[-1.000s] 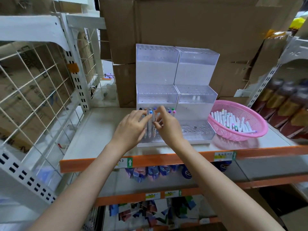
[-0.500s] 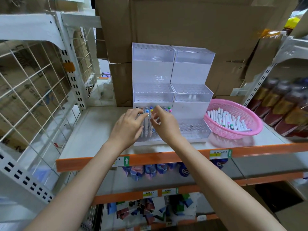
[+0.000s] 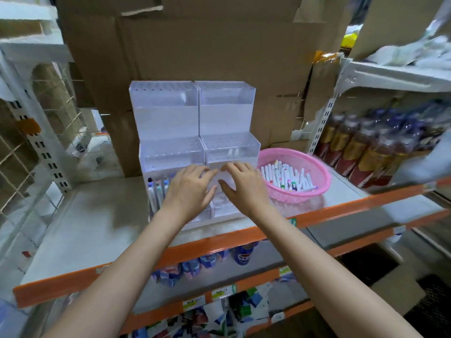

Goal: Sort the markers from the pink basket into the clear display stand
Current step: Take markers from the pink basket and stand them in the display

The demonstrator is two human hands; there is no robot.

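Observation:
The clear display stand (image 3: pixel 168 123) rises in three tiers at the middle of the shelf. Several markers (image 3: pixel 157 191) stand upright in the left end of its lowest tier. Both hands hover over the middle of that tier, side by side. My left hand (image 3: pixel 190 189) has its fingers spread toward the right, and my right hand (image 3: pixel 244 189) has its fingers spread toward the left. Neither holds anything that I can see. The pink basket (image 3: pixel 296 153) sits just right of the stand with several white markers (image 3: pixel 285 176) lying in it.
Large cardboard boxes (image 3: pixel 195 45) stand behind the stand. Bottles (image 3: pixel 361 147) fill the shelf to the right. A white wire rack (image 3: pixel 29 142) closes off the left side. The grey shelf board (image 3: pixel 92 215) has an orange front edge (image 3: pixel 219 245).
Both hands have left the markers at the left end of the lowest tier and shifted right to the stand's middle, with fingers now spread. The view has swung and come closer.

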